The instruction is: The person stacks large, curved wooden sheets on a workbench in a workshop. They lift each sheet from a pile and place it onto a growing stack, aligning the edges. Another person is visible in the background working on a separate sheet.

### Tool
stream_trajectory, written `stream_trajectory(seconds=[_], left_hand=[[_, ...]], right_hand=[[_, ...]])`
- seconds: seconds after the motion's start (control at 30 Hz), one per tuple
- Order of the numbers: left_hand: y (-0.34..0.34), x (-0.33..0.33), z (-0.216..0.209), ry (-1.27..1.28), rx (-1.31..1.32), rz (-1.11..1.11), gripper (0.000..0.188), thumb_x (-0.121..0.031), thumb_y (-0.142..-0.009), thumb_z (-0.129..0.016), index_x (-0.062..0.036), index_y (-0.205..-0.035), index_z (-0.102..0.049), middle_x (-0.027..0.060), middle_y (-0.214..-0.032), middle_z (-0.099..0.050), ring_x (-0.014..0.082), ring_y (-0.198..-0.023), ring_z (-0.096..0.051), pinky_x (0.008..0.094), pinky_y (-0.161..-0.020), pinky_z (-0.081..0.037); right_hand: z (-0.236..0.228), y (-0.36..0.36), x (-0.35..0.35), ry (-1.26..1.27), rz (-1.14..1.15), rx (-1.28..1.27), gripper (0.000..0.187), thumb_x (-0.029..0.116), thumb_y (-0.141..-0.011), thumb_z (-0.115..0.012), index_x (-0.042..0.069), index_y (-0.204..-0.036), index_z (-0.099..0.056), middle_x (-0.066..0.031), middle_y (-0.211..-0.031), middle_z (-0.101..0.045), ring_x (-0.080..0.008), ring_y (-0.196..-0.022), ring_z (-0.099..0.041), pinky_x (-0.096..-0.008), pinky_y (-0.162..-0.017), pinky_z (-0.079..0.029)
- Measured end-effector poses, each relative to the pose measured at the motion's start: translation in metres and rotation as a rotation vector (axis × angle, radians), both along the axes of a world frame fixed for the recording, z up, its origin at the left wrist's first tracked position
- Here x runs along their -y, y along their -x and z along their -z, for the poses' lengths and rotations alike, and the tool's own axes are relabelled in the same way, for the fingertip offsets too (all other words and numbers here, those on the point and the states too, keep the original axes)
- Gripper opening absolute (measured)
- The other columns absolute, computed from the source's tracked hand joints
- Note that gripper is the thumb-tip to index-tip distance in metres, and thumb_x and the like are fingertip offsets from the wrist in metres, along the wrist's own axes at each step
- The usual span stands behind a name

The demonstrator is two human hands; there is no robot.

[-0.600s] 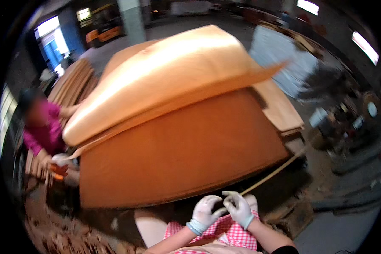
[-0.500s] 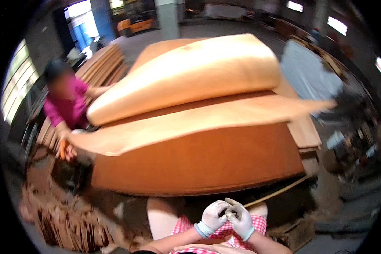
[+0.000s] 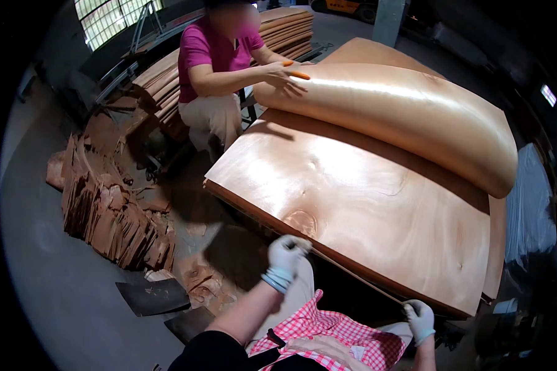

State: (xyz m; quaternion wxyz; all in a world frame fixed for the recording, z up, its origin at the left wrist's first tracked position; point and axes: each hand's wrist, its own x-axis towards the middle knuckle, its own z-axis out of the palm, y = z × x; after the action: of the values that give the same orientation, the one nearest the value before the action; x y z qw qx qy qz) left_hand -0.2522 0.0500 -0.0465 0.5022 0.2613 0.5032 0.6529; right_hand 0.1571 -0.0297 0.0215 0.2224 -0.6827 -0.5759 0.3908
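The left hand [image 3: 286, 252], in a white glove with a pale blue cuff, is just beside the near edge of the low stack of brown wood sheets [image 3: 229, 197], its fingers curled in. The right hand [image 3: 419, 319], gloved alike, has bent fingers near the stack's near right corner. A thin, light brown strip [image 3: 360, 277] runs between the hands along the stack's near edge; whether either hand grips it, I cannot tell. Below the stack's near edge, a pink-and-white checked apron [image 3: 334, 328] covers the wearer's lap.

On top of the stack lies a broad, pale tan wood veneer sheet [image 3: 377, 191], flat, with a round knot mark near its front edge. Over the stack's far part, a large, glossy tan sheet curled into a roll [image 3: 402, 111] spans from end to end. At the stack's far left corner, a co-worker in a magenta shirt [image 3: 213, 55] rests a spread hand on the roll, something small and orange at the fingers.

Left of the stack stands a heap of ragged reddish-brown veneer scraps [image 3: 117, 213]. Right of it, past the near corner, is a small whitish object [image 3: 505, 306], perhaps a container; its contents are too dark to read.
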Motion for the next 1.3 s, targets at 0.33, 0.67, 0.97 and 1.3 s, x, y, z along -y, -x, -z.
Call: stream_trajectory(seconds=[0.33, 0.67, 0.97, 1.3], left_hand=[[0.259, -0.105, 0.044, 0.363, -0.788, -0.411, 0.013, -0.002, -0.074, -0.077, 0.0007, -0.082, -0.067, 0.0046, -0.077, -0.067, 0.012, -0.068, -0.06, 0.0276, -0.064, -0.05], [0.331, -0.131, 0.071, 0.539, -1.041, -0.296, 0.03, -0.019, -0.074, -0.079, 0.0012, -0.094, -0.07, 0.0102, -0.085, -0.071, 0.0175, -0.073, -0.064, 0.0326, -0.071, -0.052], [0.348, -0.134, 0.069, 0.653, -1.183, -0.202, 0.044, -0.021, -0.078, -0.076, -0.0013, -0.114, -0.062, 0.0151, -0.1, -0.067, 0.0247, -0.09, -0.064, 0.0377, -0.082, -0.051], [-0.124, -0.072, 0.028, -0.093, -1.613, 0.464, 0.078, -0.029, -0.081, -0.062, 0.0068, -0.143, -0.032, 0.0298, -0.148, -0.031, 0.0423, -0.139, -0.027, 0.0487, -0.116, -0.018]], right_hand=[[0.01, -0.033, -0.029, -0.062, 0.04, 0.488, 0.022, 0.019, -0.085, -0.067, -0.002, -0.089, -0.066, -0.0198, -0.087, -0.066, -0.0335, -0.083, -0.064, -0.04, -0.075, -0.05], [0.009, 0.025, -0.083, 0.198, -0.101, 0.421, 0.035, 0.028, -0.084, -0.064, -0.004, -0.095, -0.069, -0.0235, -0.089, -0.068, -0.0344, -0.084, -0.068, -0.0398, -0.077, -0.051], [0.039, -0.021, -0.103, 0.408, 0.026, 0.524, 0.044, 0.042, -0.073, -0.071, 0.001, -0.092, -0.071, -0.0212, -0.092, -0.069, -0.0352, -0.088, -0.067, -0.0408, -0.081, -0.051], [0.058, -0.033, -0.094, 0.425, -0.018, 0.548, 0.049, 0.044, -0.078, -0.067, 0.002, -0.102, -0.07, -0.0223, -0.107, -0.066, -0.037, -0.101, -0.064, -0.0443, -0.088, -0.051]])
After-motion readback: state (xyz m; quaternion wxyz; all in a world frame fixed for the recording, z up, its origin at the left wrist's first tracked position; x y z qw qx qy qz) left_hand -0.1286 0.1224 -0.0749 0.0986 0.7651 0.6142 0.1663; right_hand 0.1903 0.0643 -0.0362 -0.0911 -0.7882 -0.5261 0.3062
